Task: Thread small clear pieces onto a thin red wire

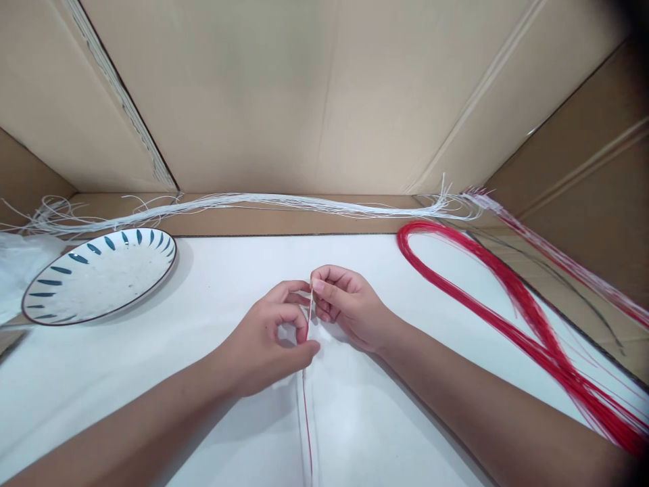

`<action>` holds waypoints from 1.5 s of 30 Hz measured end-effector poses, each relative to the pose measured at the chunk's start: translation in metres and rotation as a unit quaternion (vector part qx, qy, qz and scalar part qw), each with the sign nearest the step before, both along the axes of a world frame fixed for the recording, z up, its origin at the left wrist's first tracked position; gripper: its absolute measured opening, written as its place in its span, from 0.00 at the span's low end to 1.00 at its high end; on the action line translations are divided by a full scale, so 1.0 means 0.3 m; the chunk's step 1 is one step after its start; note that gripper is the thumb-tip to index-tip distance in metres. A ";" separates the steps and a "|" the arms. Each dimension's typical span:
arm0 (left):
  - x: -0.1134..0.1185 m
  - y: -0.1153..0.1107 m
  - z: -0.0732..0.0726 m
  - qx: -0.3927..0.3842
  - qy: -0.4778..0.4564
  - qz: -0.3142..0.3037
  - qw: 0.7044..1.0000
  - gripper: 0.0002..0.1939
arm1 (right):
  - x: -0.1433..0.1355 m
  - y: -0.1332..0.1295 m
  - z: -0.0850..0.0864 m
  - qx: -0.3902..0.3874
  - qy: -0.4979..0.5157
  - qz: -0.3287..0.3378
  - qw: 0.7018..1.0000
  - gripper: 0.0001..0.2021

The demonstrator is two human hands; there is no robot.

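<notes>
Between my two hands runs a thin red-and-white string, white in its upper part and red lower down. My right hand is closed, pinching the white upper end between thumb and index finger. Just below, my left hand has its fingers curled, with the string at its thumb and index finger. Under the left hand the red thread trails straight down toward the near edge of the view. The fingers partly cover the spot where white meets red.
A white plate with dark green leaf marks sits at left, beside clear plastic. White strands lie along the back. On the right are a looped red thread bundle and a wrapped red-and-white bundle. Cardboard walls surround the white surface.
</notes>
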State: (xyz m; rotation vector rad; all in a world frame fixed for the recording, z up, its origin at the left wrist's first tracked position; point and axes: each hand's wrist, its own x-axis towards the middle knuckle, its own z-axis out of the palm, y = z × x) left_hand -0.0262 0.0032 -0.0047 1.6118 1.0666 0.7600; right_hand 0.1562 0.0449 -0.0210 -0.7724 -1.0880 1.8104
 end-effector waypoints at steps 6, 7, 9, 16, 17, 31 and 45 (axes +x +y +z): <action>0.001 0.011 0.014 -0.065 -0.046 0.060 0.995 0.16 | 0.001 -0.002 0.005 0.006 -0.008 0.014 1.000 0.18; 0.002 0.014 0.017 -0.072 -0.051 0.078 0.993 0.17 | 0.001 -0.003 0.005 0.012 -0.015 0.019 1.000 0.18; 0.003 0.016 0.022 -0.082 -0.055 0.096 0.990 0.16 | 0.001 -0.004 0.005 0.024 -0.029 0.026 0.999 0.18; 0.006 0.017 0.030 -0.089 -0.084 0.122 0.985 0.12 | -0.001 -0.008 0.003 0.047 -0.072 0.032 0.996 0.17; 0.006 0.017 0.028 -0.089 -0.087 0.127 0.984 0.12 | -0.001 -0.008 0.001 0.046 -0.071 0.034 0.996 0.17; 0.002 0.023 0.018 -0.087 -0.083 0.133 0.984 0.10 | 0.005 -0.004 -0.003 0.038 -0.080 0.041 0.995 0.16; 0.002 0.025 0.018 -0.091 -0.091 0.141 0.982 0.11 | 0.005 -0.008 0.000 0.041 -0.092 0.037 0.994 0.18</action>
